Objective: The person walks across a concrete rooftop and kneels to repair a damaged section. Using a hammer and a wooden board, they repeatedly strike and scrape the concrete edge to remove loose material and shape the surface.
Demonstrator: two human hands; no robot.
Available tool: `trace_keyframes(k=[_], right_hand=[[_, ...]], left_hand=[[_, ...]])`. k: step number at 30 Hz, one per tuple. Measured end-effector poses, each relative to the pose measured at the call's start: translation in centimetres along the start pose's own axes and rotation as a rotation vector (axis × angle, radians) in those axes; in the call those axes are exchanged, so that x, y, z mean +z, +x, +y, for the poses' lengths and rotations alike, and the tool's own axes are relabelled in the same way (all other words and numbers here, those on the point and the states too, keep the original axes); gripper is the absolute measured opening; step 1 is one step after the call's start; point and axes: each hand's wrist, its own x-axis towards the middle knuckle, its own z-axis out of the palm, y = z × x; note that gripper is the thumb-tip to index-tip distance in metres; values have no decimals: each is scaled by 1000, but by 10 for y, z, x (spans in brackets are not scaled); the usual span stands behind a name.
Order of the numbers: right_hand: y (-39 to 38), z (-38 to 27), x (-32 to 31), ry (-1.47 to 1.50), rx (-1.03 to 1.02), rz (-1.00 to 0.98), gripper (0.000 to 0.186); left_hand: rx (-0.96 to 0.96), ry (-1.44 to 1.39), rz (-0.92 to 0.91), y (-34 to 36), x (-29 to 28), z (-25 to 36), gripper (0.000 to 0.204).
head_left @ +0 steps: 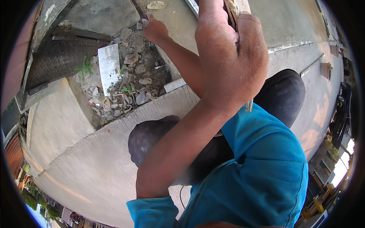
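Observation:
My arms are crossed. My left hand [234,60], large and close in the upper middle, is closed around a rough, splintered piece of wood [242,5]. A frayed light-brown end [249,105] shows below the wrist. Farther off at the upper left, my right hand [156,29] has its fingers closed at the lower end of a thin dark strip, above the rubble; what it grips is too small to make out. Just below that hand lies a bed of broken stones and soil [140,68] with a white flat board [109,68] on it.
Concrete paving [87,163] surrounds the rubble pit, with a raised concrete edge [57,110] at left. A small green plant [84,68] grows beside the board. My bent knees [150,135] are close below my arms. A plant pot [326,70] and dark car [341,114] stand far right.

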Motion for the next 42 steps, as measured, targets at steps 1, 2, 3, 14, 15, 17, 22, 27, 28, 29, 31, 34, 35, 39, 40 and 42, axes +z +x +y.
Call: trace_keyframes(k=[1,2,3,14,15,17,22,27,28,29,31,34,35,39,40,42], right_hand=[[-10,-9,5,-13,15,-23,56],[-7,2,4,-38,40,-20,56],[-3,13,3,-65,62,-22,56],[13,63,-9,-189,62,41,56],[3,45,8,-160,38,-30,57],[-11,34,22,-137,32,-122,58],[34,74,-20,-122,19,149,57],[-40,-12,3,428,141,-250,52],[-47,31,-33,408,178,-213,50],[-68,42,-58,426,189,-236,49],[-105,50,-86,531,243,-244,42],[-165,34,-116,547,353,-154,35],[-181,32,-126,504,379,-112,35],[-227,66,-169,566,334,-110,38],[-238,61,-182,668,341,-98,36],[-246,61,-195,773,459,49,28]], left_hand=[[-8,13,6,0,-2,-4,55],[-7,-8,-6,-1,1,-3,55],[-11,-21,-9,-4,6,-3,55],[-22,-105,-46,0,8,15,55],[-29,-47,-31,3,2,8,55],[-27,15,-3,5,-6,0,54],[70,-26,47,-5,23,5,50],[-235,-614,-64,12,-3,-41,42],[-335,-831,-111,11,4,-33,41],[-427,-972,-143,14,2,-25,39],[-389,-1093,-268,22,-3,-27,40],[-408,-1095,-355,32,-11,-28,43],[-410,-851,-263,27,4,-25,45],[-359,-491,-208,17,15,-32,61],[-249,-428,-118,13,19,-38,60],[-57,-273,69,8,27,-47,60]])
